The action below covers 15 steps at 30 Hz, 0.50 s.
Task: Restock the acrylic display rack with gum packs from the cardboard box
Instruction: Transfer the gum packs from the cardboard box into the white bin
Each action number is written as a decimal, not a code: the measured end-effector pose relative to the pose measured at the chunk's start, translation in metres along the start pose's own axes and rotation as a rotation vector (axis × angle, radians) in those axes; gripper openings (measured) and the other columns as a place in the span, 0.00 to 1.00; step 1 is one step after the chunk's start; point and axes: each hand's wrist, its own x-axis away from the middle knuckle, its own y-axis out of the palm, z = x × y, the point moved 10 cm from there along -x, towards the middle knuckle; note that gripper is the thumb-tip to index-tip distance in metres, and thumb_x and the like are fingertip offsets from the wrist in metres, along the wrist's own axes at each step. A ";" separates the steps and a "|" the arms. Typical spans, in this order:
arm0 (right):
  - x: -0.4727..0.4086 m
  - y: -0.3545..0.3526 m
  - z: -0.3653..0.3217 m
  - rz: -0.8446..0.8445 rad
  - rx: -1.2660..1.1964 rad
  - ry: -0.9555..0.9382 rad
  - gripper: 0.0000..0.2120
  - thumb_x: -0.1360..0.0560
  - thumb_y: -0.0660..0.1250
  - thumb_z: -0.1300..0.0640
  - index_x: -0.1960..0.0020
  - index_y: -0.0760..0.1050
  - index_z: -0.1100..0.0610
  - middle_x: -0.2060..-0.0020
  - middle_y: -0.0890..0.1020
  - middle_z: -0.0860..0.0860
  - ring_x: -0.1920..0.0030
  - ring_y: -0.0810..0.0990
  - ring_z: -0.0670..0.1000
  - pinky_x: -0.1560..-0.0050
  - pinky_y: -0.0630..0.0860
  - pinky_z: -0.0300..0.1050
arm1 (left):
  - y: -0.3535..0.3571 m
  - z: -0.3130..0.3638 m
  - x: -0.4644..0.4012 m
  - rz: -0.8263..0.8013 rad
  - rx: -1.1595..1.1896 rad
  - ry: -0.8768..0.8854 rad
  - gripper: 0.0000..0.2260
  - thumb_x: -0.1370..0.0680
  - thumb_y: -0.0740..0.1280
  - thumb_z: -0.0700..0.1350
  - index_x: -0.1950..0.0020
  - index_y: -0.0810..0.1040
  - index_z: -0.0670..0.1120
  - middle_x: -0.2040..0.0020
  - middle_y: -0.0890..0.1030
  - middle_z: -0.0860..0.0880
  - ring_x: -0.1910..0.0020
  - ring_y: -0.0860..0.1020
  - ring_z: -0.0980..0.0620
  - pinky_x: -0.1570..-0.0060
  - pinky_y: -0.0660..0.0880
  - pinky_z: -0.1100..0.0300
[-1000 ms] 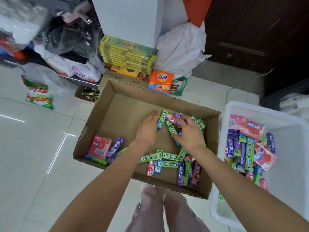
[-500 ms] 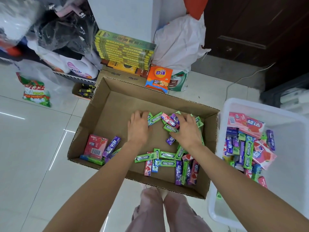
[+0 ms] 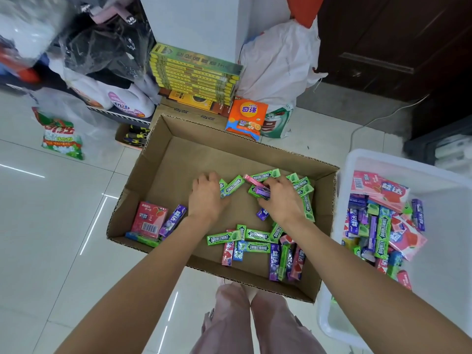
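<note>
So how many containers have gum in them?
2: the cardboard box in the centre, and the white bin to its right. The bags behind may hide more.

white tub (image 3: 357, 159): cut off right | left fingers (image 3: 215, 178): tips hidden

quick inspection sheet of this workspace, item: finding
surface: glossy white tile floor
job's things: open cardboard box on the floor with loose gum packs; display rack not seen
clutter: white bin holding more gum, stacked yellow boxes, orange packet, bags
grippers: left hand grips green packs; right hand pinches purple and pink packs
cables: white cord on the floor by the door
surroundings: dark wooden door, white column
</note>
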 end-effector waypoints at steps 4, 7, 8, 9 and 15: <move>0.000 0.000 -0.005 -0.014 -0.099 0.014 0.14 0.28 0.68 0.57 0.44 0.74 0.58 0.47 0.73 0.56 0.50 0.76 0.58 0.52 0.75 0.50 | -0.004 -0.004 0.007 0.007 0.064 -0.011 0.23 0.28 0.71 0.48 0.38 0.69 0.42 0.40 0.72 0.41 0.40 0.69 0.42 0.47 0.70 0.50; 0.000 -0.005 -0.009 0.018 -0.137 -0.002 0.09 0.27 0.67 0.60 0.48 0.75 0.60 0.53 0.75 0.57 0.55 0.76 0.58 0.54 0.74 0.49 | -0.010 -0.003 0.012 0.030 0.128 -0.009 0.22 0.29 0.72 0.48 0.38 0.70 0.43 0.41 0.73 0.42 0.41 0.70 0.44 0.48 0.71 0.51; -0.001 -0.006 -0.009 0.021 -0.135 -0.009 0.06 0.26 0.67 0.60 0.50 0.75 0.60 0.55 0.75 0.57 0.56 0.76 0.58 0.56 0.72 0.48 | -0.012 -0.002 0.013 0.032 0.147 -0.004 0.22 0.29 0.72 0.48 0.38 0.70 0.43 0.41 0.73 0.42 0.41 0.70 0.44 0.48 0.71 0.51; 0.000 -0.008 -0.009 0.027 -0.135 -0.013 0.03 0.26 0.66 0.60 0.53 0.76 0.59 0.57 0.75 0.58 0.58 0.75 0.58 0.59 0.71 0.46 | -0.012 0.000 0.015 0.033 0.165 0.002 0.22 0.29 0.72 0.48 0.38 0.71 0.42 0.41 0.73 0.43 0.40 0.70 0.44 0.47 0.71 0.52; 0.019 -0.023 0.003 0.060 -0.204 0.033 0.05 0.24 0.66 0.57 0.54 0.79 0.59 0.63 0.81 0.56 0.61 0.79 0.57 0.61 0.76 0.50 | -0.021 0.012 0.031 0.048 0.241 0.012 0.21 0.29 0.72 0.47 0.39 0.72 0.42 0.43 0.73 0.43 0.41 0.71 0.45 0.46 0.71 0.53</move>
